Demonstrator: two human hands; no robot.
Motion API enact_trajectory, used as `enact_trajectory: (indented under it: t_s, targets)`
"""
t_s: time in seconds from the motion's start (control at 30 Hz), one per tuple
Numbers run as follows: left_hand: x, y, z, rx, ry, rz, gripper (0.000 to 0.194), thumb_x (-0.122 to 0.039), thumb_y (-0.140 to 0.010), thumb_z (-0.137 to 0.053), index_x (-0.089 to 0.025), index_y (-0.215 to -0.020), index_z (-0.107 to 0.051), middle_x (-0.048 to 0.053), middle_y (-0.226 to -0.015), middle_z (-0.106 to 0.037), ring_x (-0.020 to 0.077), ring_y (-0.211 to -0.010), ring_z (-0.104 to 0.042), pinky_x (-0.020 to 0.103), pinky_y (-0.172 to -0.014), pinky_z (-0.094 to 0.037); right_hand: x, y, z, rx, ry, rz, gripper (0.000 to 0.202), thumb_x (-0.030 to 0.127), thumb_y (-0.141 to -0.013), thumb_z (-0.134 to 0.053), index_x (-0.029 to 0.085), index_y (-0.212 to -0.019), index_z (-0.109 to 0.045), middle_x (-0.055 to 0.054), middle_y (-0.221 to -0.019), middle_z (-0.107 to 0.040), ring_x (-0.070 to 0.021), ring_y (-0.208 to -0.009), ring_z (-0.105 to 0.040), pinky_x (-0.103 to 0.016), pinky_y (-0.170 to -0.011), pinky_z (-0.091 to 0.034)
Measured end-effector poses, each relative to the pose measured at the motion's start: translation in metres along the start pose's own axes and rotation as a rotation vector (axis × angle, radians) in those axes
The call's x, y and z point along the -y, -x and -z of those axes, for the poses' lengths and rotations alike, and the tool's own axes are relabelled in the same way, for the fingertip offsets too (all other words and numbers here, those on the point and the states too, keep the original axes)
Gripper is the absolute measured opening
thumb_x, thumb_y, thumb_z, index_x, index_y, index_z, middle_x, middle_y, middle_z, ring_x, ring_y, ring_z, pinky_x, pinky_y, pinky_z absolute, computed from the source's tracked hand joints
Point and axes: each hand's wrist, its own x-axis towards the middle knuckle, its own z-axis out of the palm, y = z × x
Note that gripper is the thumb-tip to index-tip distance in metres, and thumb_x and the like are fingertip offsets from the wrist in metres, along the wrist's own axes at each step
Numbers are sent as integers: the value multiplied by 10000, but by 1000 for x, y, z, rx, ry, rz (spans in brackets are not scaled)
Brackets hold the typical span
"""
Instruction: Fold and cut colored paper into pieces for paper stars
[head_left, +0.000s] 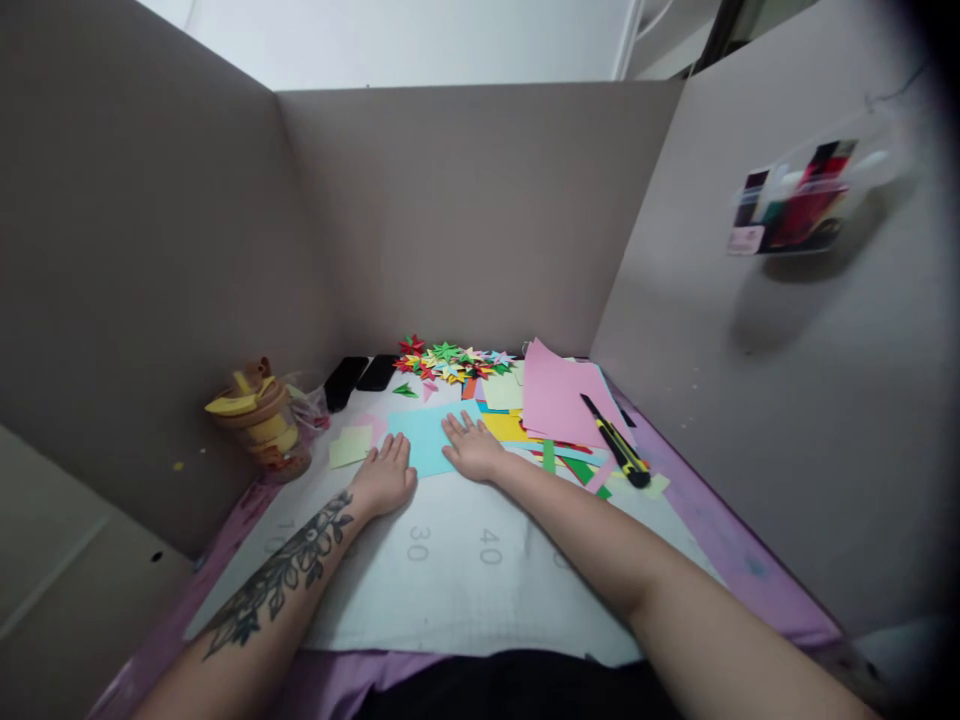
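A light blue sheet of paper point(431, 437) lies flat on the white mat point(450, 590). My left hand point(386, 475) rests at the sheet's left edge, fingers stretched out. Flat on the sheet's right part lies my right hand point(472, 447), its fingers spread. Beside my left hand are pale yellow-green paper squares point(350, 446), with pink paper point(371, 425) partly behind them. Just beyond the sheet sit a small folded green paper piece point(406, 391) and a folded pink one point(429, 390). Neither hand grips anything.
Folded paper stars point(454, 362) are heaped at the back. Pink sheets point(562, 395) lie at the right with a utility knife point(619, 443) on them, near coloured strips point(577, 470). Two black phones point(346, 382) and a yellow-brown cup point(262, 420) stand left. Grey partitions point(480, 220) enclose the table.
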Motion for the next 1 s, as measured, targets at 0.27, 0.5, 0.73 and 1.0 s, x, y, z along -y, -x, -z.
enact_trajectory:
  t_s: [0.27, 0.5, 0.73, 1.0]
  targets:
    - [-58, -52, 29, -101, 32, -162, 583, -333, -889, -325, -71, -1408, -281, 162, -1501, -202, 295, -1384, -154, 484, -1080, -192, -38, 24, 2, -12, 64, -81, 670, 456, -897, -214, 130, -1471, -98, -48, -1534, -69, -284, -1395, 25, -498, -1106, -49]
    - [-60, -58, -3, -86, 184, -166, 559, -404, -924, -225, -190, -1441, -228, 65, -1514, -202, 279, -1390, -135, 530, -1072, -187, -36, 24, -1, -17, 52, -103, 674, 466, -893, -224, 141, -1471, -107, -44, -1534, -55, -292, -1393, 50, -521, -1098, -43]
    - [12, -17, -9, -58, 148, -132, 614, -474, -909, -237, -184, -1449, -215, 75, -1518, -181, 299, -1390, -116, 510, -1082, -149, -29, 22, 16, 83, 68, -158, 679, 424, -893, -273, 94, -1465, -115, -85, -1531, -44, -299, -1392, 38, -524, -1099, -45]
    - [19, -8, -13, -89, 111, -101, 627, -460, -897, -254, -153, -1443, -237, 88, -1508, -214, 294, -1388, -135, 496, -1081, -157, 53, 10, 0, -15, -22, 199, 566, 257, -883, -296, 99, -1426, -279, -109, -1475, -292, -250, -1368, -211, -434, -1089, -213]
